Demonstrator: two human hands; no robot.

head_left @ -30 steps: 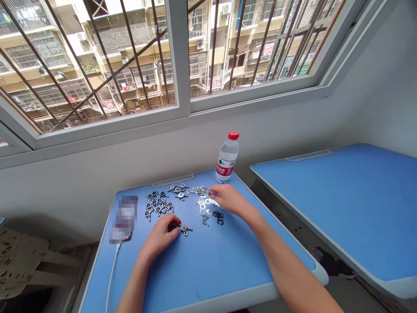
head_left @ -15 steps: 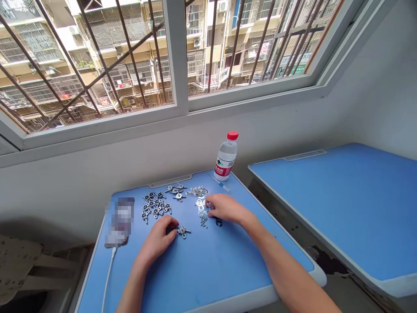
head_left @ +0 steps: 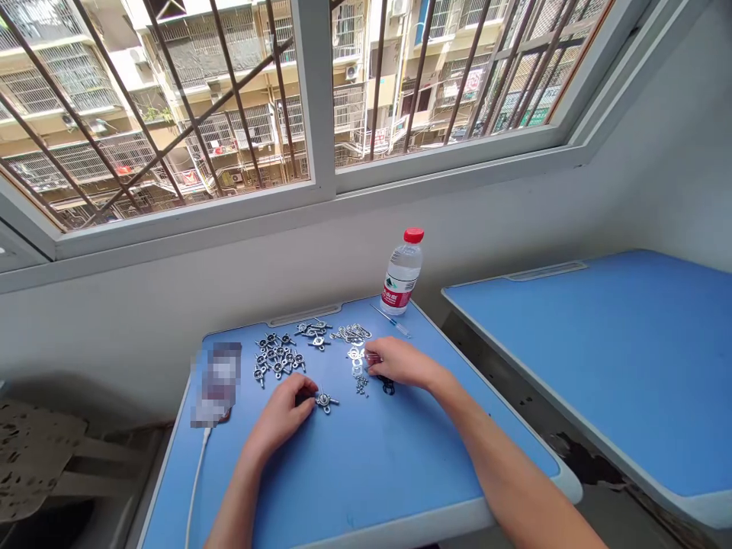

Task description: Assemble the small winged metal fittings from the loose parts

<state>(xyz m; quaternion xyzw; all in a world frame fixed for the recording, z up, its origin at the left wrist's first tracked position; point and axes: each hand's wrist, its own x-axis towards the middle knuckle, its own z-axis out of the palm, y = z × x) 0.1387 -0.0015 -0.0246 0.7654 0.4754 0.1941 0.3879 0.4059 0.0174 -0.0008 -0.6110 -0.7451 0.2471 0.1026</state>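
Observation:
My left hand [head_left: 289, 406] rests on the blue table, its thumb and fingertips closed at the left arm of a small metal part [head_left: 325, 400]. Over to the right, my right hand [head_left: 399, 361] has its fingers together above small loose pieces; what they hold, if anything, is too small to name. Flat pale plates [head_left: 357, 358] lie beside its fingertips, with tiny screws [head_left: 361, 385] just below. Black rings [head_left: 388, 386] are partly under the right hand. Behind it lies a pile of small metal links [head_left: 351, 333].
Several metal parts [head_left: 278, 356] lie in a cluster left of centre, more [head_left: 313, 329] behind. A water bottle [head_left: 402, 278] stands at the back by a screwdriver [head_left: 391, 320]. A blurred phone [head_left: 220, 385] with a white cable is left. Another blue table [head_left: 606, 343] stands right.
The whole view has shifted slightly. My right hand's fingers have drawn closer together over the small pieces. My left hand stays beside the metal part.

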